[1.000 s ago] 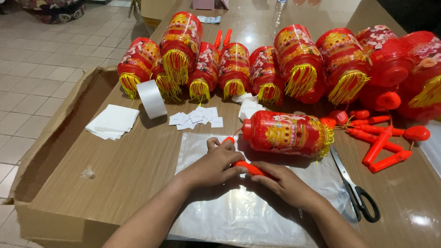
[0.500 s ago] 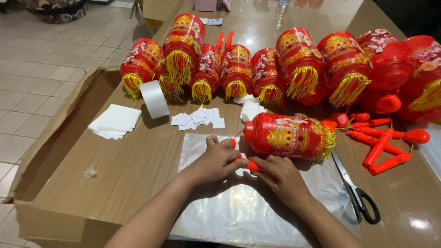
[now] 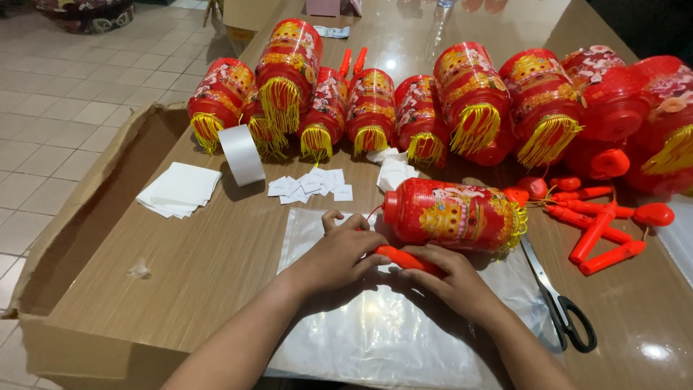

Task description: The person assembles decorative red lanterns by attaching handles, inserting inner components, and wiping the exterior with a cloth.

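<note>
Left hand (image 3: 339, 253): closed on one end of the orange stick (image 3: 406, 260).
Right hand (image 3: 455, 278): closed on its other end.
Stick: low over the clear plastic bag (image 3: 375, 332), just beside the red lantern (image 3: 451, 214).
Done: many lanterns (image 3: 375, 108) lined up on the bench (image 3: 180, 267).
Left: loose orange sticks (image 3: 599, 231) waiting.

A slim orange-red plastic stick (image 3: 406, 259) lies almost flat, tilted slightly down to the right, over a clear plastic sheet (image 3: 375, 332) spread on the wooden desk. Only its middle shows; both ends are covered. Just behind it, a red paper lantern (image 3: 451, 214) rests on its side, printed with gold and multicoloured figures, its red cap pointing left and a short yellow fringe at its right end, partly on the sheet.
</note>
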